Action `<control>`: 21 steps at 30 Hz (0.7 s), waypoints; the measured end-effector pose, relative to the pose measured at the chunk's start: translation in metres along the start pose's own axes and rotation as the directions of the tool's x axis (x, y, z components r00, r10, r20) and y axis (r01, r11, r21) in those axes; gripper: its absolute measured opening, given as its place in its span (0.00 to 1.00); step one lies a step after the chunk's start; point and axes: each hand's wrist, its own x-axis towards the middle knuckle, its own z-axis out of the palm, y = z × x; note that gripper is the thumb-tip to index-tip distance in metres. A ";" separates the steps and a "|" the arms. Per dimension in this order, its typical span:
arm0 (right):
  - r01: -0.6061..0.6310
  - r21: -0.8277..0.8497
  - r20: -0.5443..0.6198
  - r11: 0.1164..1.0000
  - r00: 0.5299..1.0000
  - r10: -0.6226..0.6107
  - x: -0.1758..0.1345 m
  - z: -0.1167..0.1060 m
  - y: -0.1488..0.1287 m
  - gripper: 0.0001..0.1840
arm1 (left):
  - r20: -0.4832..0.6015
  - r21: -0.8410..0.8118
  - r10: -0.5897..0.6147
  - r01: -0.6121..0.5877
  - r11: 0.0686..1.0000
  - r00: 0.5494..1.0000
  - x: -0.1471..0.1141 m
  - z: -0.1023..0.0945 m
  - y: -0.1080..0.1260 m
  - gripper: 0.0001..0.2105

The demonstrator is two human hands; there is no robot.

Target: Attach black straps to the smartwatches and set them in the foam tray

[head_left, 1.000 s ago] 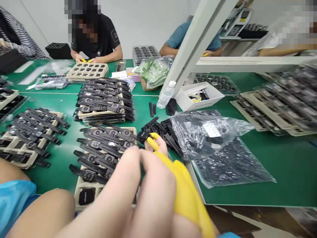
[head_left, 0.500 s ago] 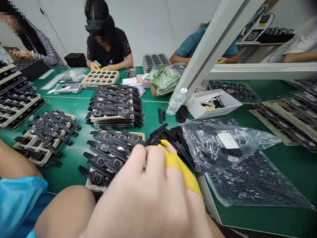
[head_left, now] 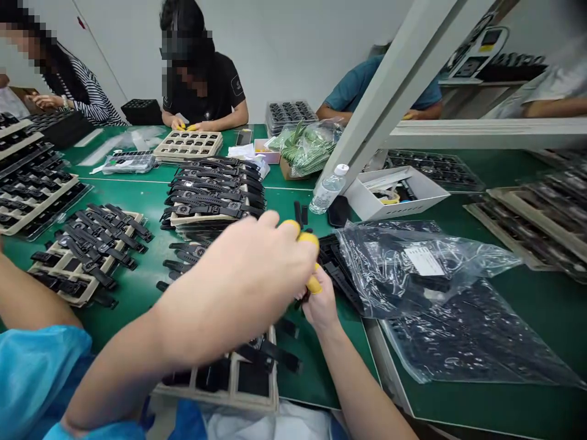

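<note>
My left hand [head_left: 257, 263] reaches across from the lower left, knuckles up, with yellow finger covers on its fingertips. Its fingers are closed at my right hand [head_left: 322, 299], which comes from the lower right and also wears yellow covers. Between them is a black smartwatch [head_left: 299, 297], mostly hidden by my fingers. Beneath my left arm is a beige tray [head_left: 275, 391] with square slots, and black watches with straps [head_left: 270, 354] lie across it. Loose black straps [head_left: 339, 269] are piled just right of my hands.
Clear plastic bags [head_left: 426, 263] of black straps lie to the right. Behind stand a water bottle [head_left: 329, 189], a phone [head_left: 338, 211] and a white box [head_left: 397, 192]. Stacked watch trays [head_left: 213, 189] and another tray [head_left: 92, 250] are left. A co-worker's arm [head_left: 32, 293] rests at far left.
My left hand has drawn away from the camera and turned sideways, meeting my right hand. My right hand and forearm, mostly covered before, now show, as does the tray's near edge.
</note>
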 end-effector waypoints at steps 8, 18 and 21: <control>-0.030 0.013 0.172 0.999 0.985 0.027 -0.007 -0.004 0.001 0.22 | -0.121 -0.272 0.031 -0.063 0.960 0.992 0.014 0.147 -0.013 0.22; -0.233 -0.012 0.350 0.972 0.910 0.222 -0.012 -0.004 -0.012 0.22 | -0.357 -0.706 -0.156 -0.157 0.691 0.921 0.002 0.164 -0.020 0.06; -0.361 0.002 0.414 0.932 0.849 0.328 -0.013 0.002 -0.015 0.24 | -0.299 -0.866 -0.333 -0.108 0.488 0.895 0.001 0.162 -0.018 0.09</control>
